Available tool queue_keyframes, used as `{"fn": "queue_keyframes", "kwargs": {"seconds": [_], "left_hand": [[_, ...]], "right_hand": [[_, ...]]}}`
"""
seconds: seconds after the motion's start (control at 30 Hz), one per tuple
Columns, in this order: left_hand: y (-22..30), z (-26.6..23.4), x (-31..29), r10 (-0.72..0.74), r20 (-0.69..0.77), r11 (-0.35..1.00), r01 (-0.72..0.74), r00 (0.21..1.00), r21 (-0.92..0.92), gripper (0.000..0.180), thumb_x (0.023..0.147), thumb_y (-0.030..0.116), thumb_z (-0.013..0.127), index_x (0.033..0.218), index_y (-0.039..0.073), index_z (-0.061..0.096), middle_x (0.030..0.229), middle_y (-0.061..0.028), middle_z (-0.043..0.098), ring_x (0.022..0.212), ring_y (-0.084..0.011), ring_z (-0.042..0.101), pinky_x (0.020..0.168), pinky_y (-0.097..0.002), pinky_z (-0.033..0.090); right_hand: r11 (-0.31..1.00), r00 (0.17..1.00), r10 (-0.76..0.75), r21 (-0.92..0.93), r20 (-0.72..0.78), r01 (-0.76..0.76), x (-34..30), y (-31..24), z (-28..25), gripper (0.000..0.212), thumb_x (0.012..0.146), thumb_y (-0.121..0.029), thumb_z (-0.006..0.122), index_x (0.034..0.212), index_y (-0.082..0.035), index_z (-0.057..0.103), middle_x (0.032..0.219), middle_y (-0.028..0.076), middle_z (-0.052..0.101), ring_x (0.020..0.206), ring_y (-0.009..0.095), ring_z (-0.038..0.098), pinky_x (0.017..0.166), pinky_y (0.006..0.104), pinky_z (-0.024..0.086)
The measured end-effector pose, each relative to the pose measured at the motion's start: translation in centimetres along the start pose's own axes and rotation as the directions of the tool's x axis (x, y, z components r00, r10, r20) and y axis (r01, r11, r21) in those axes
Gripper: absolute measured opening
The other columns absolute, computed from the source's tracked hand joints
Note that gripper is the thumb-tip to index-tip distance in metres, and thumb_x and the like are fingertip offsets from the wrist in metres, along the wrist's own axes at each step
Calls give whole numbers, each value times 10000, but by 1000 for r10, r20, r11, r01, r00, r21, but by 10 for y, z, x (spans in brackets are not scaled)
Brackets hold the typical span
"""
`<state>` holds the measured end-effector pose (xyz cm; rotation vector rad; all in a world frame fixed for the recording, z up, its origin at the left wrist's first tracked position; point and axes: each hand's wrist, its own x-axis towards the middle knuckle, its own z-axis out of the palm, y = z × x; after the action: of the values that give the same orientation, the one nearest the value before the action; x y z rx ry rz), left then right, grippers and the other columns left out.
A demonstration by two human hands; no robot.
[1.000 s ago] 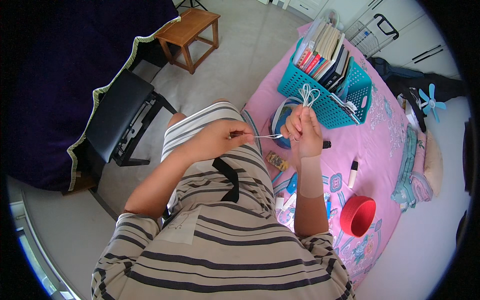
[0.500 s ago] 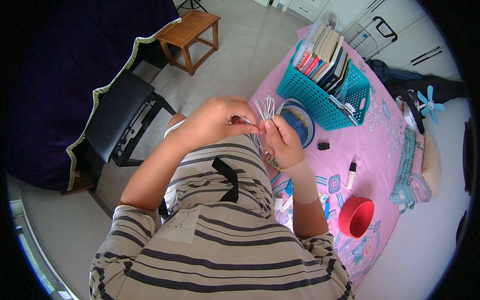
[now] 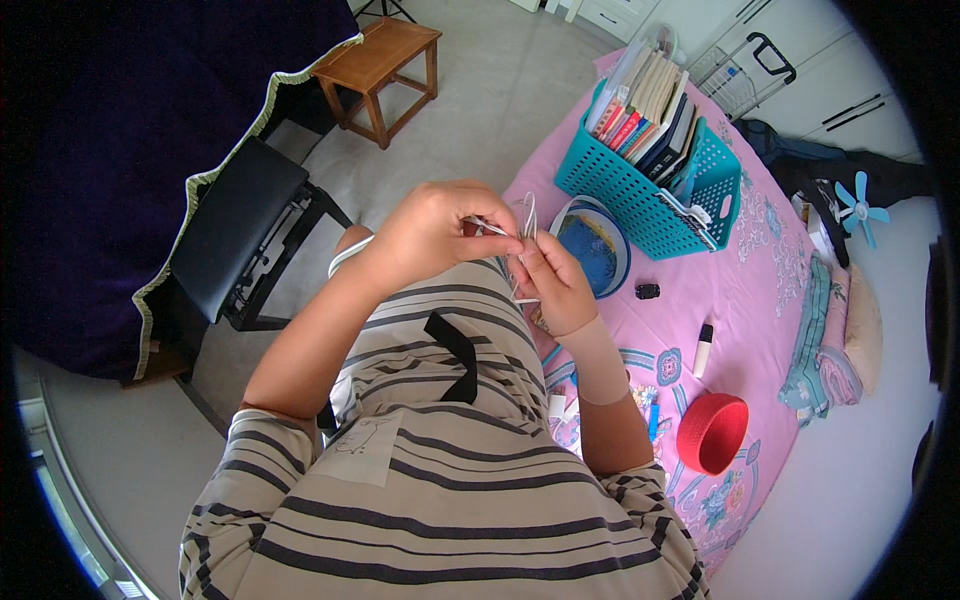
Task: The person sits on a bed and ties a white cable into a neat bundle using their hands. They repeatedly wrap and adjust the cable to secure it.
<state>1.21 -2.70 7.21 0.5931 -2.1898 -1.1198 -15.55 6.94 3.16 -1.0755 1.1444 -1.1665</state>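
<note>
In the head view, a thin white cord [image 3: 530, 213] is held in the air above the person's lap, just past the knee and beside the near edge of the bed [image 3: 745, 320]. The left hand [image 3: 445, 232] reaches in from the 8 o'clock side; its grip is closed, thumb and fingers pinched on a strand. The right hand [image 3: 552, 282] comes up from 5 o'clock, its grip clamped around the gathered cord, with narrow loops standing out toward 12 o'clock and a short bit showing below, toward 6. The fingertips of the two hands nearly meet; whether they touch is hard to tell.

The cord looks very light and limp, smooth enough to slip, and hardly fragile, though loose loops could tangle. The middle of the bundle, where the strands lie together, seems the best place to hold; a single strand suits a fingertip pinch.

From the hands, a blue-lined tub [image 3: 587, 252] sits at 3 o'clock, close to the right hand. A teal basket [image 3: 625, 195] stands at 2 o'clock with books [image 3: 645, 110] upright in it. A small black object [image 3: 647, 291] lies just short of 4, a pale black-capped bottle [image 3: 703, 355] at 4, and a red bowl [image 3: 712, 433] between 4 and 5, all on the bed.
</note>
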Motion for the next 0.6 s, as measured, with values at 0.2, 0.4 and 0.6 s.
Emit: {"fn": "queue_keyframes", "kwargs": {"seconds": [0.2,0.4,0.6], "left_hand": [[-2,3,4,-68,18,988,70,998,-136,101,772,82,735,813,29,658,749,-16,628,637,-86,562,539,-215,414],[1,3,7,-103,49,940,113,993,-322,64,815,29,684,836,-1,633,751,-28,640,734,-88,629,605,-195,465],[-3,10,8,-107,-119,945,64,987,-319,80,813,52,694,838,2,636,701,-1,626,652,-42,559,590,-194,453]], "right_hand": [[999,1000,2,44,22,-3,1,3,-5,280,1009,-263,378,1027,-27,528,737,2,468,557,26,296,506,169,258],[972,995,47,226,83,-65,3,-3,-5,340,1001,-293,384,1019,-3,561,728,5,479,528,39,301,577,178,328],[818,990,141,566,-20,-105,6,4,-5,363,974,-271,457,1153,24,571,960,92,634,512,55,322,842,270,464]]}}
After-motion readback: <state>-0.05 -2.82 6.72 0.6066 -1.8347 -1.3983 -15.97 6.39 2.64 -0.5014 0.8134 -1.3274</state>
